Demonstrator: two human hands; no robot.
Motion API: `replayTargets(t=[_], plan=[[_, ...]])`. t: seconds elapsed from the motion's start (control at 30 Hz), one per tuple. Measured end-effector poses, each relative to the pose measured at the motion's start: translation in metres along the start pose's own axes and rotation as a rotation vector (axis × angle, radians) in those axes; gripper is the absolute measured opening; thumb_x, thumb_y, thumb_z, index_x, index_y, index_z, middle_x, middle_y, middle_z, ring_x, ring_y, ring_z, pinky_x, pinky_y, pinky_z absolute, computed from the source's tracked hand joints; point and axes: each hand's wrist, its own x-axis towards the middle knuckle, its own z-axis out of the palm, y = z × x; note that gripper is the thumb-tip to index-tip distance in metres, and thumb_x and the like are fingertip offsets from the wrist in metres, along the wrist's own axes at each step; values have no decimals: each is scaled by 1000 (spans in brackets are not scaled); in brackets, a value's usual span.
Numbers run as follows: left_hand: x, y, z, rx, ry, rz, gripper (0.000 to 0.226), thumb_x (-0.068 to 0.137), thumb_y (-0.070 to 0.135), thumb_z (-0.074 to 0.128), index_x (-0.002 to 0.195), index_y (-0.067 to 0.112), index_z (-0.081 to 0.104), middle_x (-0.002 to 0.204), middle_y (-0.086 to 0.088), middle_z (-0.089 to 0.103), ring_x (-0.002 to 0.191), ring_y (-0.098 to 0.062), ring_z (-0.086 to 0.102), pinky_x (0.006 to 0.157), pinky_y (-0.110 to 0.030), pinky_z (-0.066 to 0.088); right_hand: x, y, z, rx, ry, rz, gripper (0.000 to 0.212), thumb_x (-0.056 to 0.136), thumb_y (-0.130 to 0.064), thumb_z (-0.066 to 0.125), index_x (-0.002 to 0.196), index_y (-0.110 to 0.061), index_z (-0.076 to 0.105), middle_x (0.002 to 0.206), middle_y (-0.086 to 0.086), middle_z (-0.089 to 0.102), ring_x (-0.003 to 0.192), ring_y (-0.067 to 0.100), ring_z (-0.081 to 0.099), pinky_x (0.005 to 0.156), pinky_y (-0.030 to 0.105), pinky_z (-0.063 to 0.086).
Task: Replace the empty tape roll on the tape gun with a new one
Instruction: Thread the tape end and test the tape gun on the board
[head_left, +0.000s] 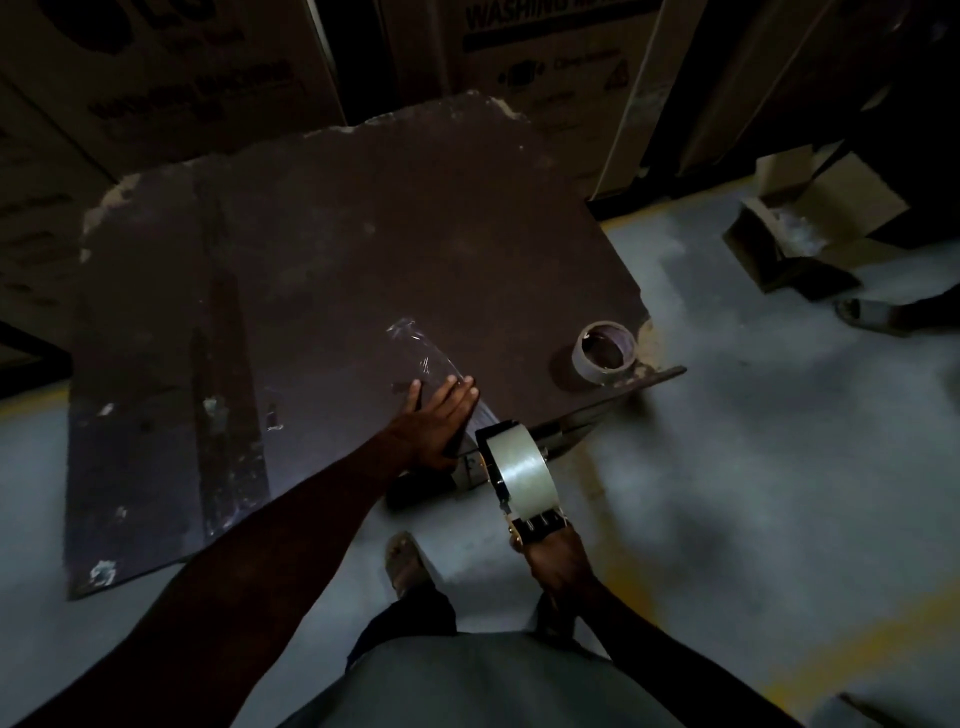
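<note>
1. While the right hand is wrapped around the handle of the tape gun at about 5 o'clock from frame centre, the new tape roll already sits on the gun's hub, full and pale.
2. Left hand lies spread and flat, palm down, on the dark board that serves as the counter; it presses on a strip of clear tape that runs from the gun toward 11 o'clock.
3. Empty core stands on its edge face near the board's corner at 3 o'clock, well apart from both hands, just a thin cardboard ring.
4. Judgement: swap looks done; this is threading or a test pull of the leading end.
5. Handling, new roll: stiff, fairly weighty, smooth slick outer face; grip by the flat sides or through the core, not the sticky leading edge.
6. Handling, strip: limp, very light, clings and wrinkles to itself; keep it taut, hold it flat as now.
7. Handling, gun: rigid; cutter blade at the front not clearly visible, so keep fingers to the handle.
8. Empty core: feather-light, crushable; pinch the rim to bin it.
9. Risk: strip folding back on itself, or the board shifting under the pull.
</note>
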Motion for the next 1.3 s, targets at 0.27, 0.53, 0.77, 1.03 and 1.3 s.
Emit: replayTargets(t=[0.27,0.53,0.77,1.03,1.3], plan=[[-4,3,-3,3,6,1,107,83,48,61,156,14,-9,166,-5,-14,153,-26,-10,117,-66,2,-2,-13,-4,8,-76,147,31,82,-14,72,111,-3,68,87,11,60,56,16,48,49,26,37],[-8,9,-11,-25,-27,-4,109,82,37,65,156,12,-11,165,-6,-17,153,-28,-13,116,-67,0,-4,-21,-9,-17,-78,202,25,77,-24,68,95,-6,71,67,7,56,45,18,46,45,23,36],[-6,8,-7,-97,-22,-26,109,81,45,65,157,14,-8,166,-4,-15,153,-26,-11,116,-66,0,8,6,-12,-92,13,188,33,79,-19,73,106,0,69,87,13,60,73,22,55,62,28,43],[0,4,-2,-115,-27,-26,113,78,42,68,156,17,-9,166,-1,-16,153,-24,-13,117,-65,-1,15,7,-19,97,-85,243,18,74,-21,72,80,-4,72,56,8,54,36,17,42,43,21,31],[2,4,2,-110,-17,-38,116,77,50,67,156,17,-12,165,-1,-18,152,-24,-14,116,-66,-2,4,18,-44,162,-210,268,14,89,-17,58,78,-13,65,44,-5,46,31,9,34,37,17,25]])
